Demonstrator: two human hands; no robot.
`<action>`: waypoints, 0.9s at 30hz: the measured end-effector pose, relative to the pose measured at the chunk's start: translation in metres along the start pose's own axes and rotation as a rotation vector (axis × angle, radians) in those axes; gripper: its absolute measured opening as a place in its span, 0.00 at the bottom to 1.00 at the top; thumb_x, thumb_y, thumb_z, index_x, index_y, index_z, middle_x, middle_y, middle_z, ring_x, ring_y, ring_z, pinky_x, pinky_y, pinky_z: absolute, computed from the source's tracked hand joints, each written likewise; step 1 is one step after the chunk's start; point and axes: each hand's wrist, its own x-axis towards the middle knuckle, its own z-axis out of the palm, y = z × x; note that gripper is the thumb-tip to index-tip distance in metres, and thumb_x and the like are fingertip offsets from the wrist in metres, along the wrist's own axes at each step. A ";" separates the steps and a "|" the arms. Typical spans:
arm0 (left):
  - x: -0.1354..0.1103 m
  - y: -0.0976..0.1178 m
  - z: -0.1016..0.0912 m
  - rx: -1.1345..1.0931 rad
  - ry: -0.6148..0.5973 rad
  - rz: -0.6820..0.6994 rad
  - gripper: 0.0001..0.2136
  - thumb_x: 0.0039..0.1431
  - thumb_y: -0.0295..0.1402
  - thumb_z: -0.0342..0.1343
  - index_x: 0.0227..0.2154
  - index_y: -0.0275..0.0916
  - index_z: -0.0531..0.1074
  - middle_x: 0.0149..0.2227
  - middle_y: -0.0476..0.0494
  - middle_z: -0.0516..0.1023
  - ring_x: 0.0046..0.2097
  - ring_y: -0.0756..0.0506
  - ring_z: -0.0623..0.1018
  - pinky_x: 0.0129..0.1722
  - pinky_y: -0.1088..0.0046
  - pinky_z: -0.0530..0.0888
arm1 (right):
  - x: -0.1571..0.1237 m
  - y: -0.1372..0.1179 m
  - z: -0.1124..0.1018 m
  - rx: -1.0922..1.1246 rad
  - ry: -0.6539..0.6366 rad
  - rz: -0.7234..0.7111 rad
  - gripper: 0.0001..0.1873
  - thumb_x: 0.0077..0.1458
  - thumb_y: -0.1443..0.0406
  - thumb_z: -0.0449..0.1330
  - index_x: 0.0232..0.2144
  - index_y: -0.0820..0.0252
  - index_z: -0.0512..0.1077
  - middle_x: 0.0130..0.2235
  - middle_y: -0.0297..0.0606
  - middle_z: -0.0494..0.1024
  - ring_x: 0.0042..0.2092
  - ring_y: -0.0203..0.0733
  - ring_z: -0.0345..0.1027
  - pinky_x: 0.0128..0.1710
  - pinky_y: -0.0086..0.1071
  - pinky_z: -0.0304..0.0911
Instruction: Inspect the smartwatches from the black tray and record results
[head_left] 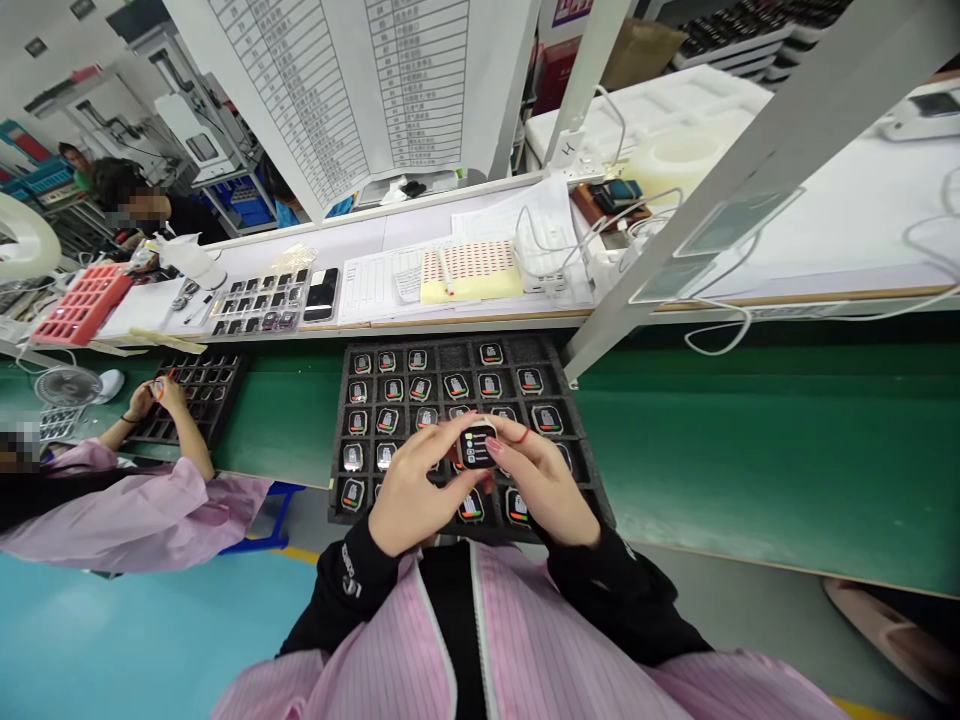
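Between my two hands is a smartwatch point(475, 446) without a strap, its lit screen facing up and showing a list menu. My left hand point(420, 482) grips it from the left, fingers along the far edge and thumb at the near side. From the right, my right hand point(541, 478) holds it too, with the thumb on the screen. Directly below both hands lies a black foam tray point(525, 350) divided into square cells. Most visible cells hold a watch body with a lit screen, such as this watch point(490, 385). My hands hide some of the near cells.
A shelf behind the tray carries papers, a yellow sticker sheet point(472, 270), a phone point(321, 294) and a clear tray of small parts point(259, 302). A slanted white post point(675, 240) rises right of the tray. At left a co-worker's hands point(157, 395) work over another black tray point(217, 400).
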 end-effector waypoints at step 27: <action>0.033 -0.006 -0.025 -0.101 0.116 -0.004 0.23 0.59 0.31 0.60 0.58 0.44 0.67 0.49 0.41 0.76 0.40 0.48 0.77 0.45 0.69 0.77 | 0.007 0.003 -0.012 0.005 0.175 0.000 0.17 0.59 0.55 0.61 0.47 0.54 0.78 0.52 0.45 0.77 0.34 0.36 0.71 0.23 0.26 0.64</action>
